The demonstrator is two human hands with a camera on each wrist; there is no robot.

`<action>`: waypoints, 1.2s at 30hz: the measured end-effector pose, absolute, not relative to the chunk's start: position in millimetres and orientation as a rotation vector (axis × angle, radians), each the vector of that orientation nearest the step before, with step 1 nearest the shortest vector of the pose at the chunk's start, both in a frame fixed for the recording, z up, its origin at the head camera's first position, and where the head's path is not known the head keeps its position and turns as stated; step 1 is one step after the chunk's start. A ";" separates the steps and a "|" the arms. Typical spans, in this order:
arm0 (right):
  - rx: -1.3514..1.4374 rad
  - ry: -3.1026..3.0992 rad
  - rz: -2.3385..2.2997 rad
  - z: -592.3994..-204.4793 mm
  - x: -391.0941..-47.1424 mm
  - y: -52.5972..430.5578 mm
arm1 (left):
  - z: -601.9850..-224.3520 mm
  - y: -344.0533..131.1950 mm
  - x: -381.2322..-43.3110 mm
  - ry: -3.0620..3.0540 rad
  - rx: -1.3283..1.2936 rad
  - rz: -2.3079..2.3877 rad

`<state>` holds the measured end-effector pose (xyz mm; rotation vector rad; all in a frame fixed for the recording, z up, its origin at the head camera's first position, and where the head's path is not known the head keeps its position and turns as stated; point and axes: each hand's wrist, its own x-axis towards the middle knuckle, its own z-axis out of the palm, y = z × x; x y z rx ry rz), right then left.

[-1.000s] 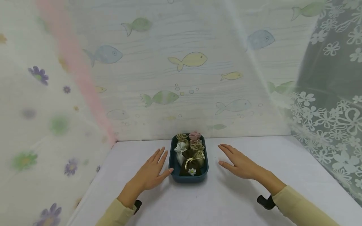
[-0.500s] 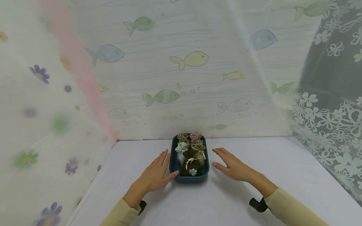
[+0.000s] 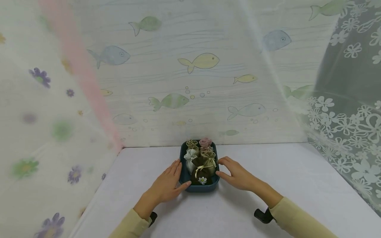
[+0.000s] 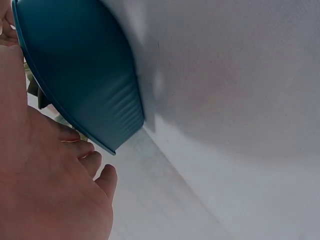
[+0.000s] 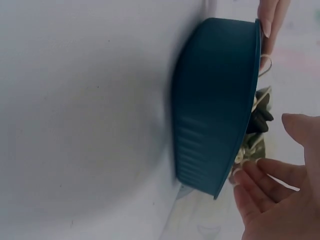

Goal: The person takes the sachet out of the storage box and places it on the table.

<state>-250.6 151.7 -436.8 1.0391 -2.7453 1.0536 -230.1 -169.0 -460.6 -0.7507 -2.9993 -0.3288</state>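
A dark teal rectangular tub (image 3: 201,188) stands on the white table and holds several small drawstring pouches. In front lies a dark brown pouch (image 3: 194,179) with a white flower; behind it are a white pouch (image 3: 190,162), an olive pouch (image 3: 210,162) and a pink pouch (image 3: 205,142). My left hand (image 3: 165,185) lies along the tub's left rim, fingers straight and thumb over the near corner. At the right rim is my right hand (image 3: 238,175), fingers slightly bent and thumb apart from them. The right wrist view shows these fingertips (image 5: 239,174) beside the rim.
The white tabletop (image 3: 256,211) spreads around the tub. Just behind it hangs a sheer curtain (image 3: 166,76) printed with fish, with a flowered curtain (image 3: 44,115) on the left. White-flowered lace (image 3: 351,132) hangs on the right.
Both hands have moved inward to the tub's sides, the right one sweeping left to the right rim and the left one shifting right. The tub and pouches stay in place.
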 end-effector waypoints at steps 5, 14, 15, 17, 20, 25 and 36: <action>1.041 -2.737 1.073 -437.2 -252.6 144.4 | -453.2 -165.6 -227.7 -3.024 -0.745 -0.335; 1.029 -2.728 1.098 -440.3 -257.2 126.4 | -453.0 -164.0 -227.0 -3.034 -0.744 -0.271; 1.026 -2.724 1.099 -440.4 -257.5 124.2 | -454.2 -164.1 -227.4 -3.029 -0.748 -0.272; 1.024 -2.714 1.091 -441.1 -258.1 120.0 | -457.1 -164.1 -228.3 -3.020 -0.756 -0.268; 1.004 -2.705 1.083 -442.0 -258.8 114.0 | -461.8 -164.1 -229.4 -3.015 -0.763 -0.251; 0.931 -2.715 1.089 -445.3 -260.6 104.6 | -462.5 -163.4 -229.8 -3.017 -0.766 -0.210; 0.876 -2.714 1.058 -451.5 -265.2 95.1 | -460.3 -163.1 -228.7 -3.034 -0.756 -0.200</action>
